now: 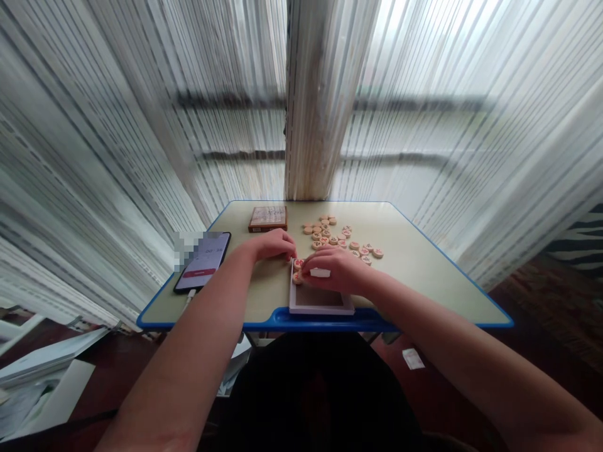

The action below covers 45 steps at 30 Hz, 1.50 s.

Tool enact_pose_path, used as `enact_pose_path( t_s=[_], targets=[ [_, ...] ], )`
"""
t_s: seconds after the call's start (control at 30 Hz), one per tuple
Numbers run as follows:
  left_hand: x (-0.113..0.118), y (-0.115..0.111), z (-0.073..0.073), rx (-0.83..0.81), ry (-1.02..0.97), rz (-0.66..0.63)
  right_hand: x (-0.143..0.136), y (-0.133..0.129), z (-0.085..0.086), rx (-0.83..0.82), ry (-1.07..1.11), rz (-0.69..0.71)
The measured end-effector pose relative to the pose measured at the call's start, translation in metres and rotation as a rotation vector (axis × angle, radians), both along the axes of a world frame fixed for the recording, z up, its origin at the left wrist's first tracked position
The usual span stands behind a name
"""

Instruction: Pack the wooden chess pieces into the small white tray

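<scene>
Probably light, hard and smooth, the round pieces [298, 264] inside the tray [323, 310] suit a rim pinch — left hand [276, 243] at its far-left corner, right hand [336, 267] curled above, both grips unclear.

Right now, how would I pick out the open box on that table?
Find the pale, blue-edged table. At its near edge, under the right hand, sits the open box. It alone there has white walls, with round pieces inside its far-left corner.
</scene>
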State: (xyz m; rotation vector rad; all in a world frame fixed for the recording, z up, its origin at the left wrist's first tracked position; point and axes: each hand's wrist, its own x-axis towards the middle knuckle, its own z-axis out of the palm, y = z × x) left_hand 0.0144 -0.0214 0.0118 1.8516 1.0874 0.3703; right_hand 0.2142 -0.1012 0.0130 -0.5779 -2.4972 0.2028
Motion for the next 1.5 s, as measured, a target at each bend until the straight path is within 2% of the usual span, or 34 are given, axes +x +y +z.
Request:
enact_pose_path(
  t_s=[0.17,0.37,0.73,0.97,1.5],
  targets=[
    [0.0008,0.0013,0.0001,0.009,0.024,-0.015,-0.0031,-0.0009,-0.0009,0.088,-0.085,0.035],
    [0.0022,0.0017,0.0012,0.023,0.026,-0.043,-0.0010,0.0018,-0.0060,0.145,-0.089,-0.036],
    [0.0024,0.0030,-0.0009,0.031,0.013,-0.050,0.0008,0.0038,-0.0039,0.075,-0.042,-0.065],
    [0.0036,0.0021,-0.0003,0.049,0.020,-0.044,-0.0008,0.0059,-0.0085,0.073,-0.076,-0.059],
    [0.0054,-0.0003,0.0034,0.063,0.044,-0.037,-0.0015,0.0033,-0.0046,0.025,-0.094,-0.060]
  ],
)
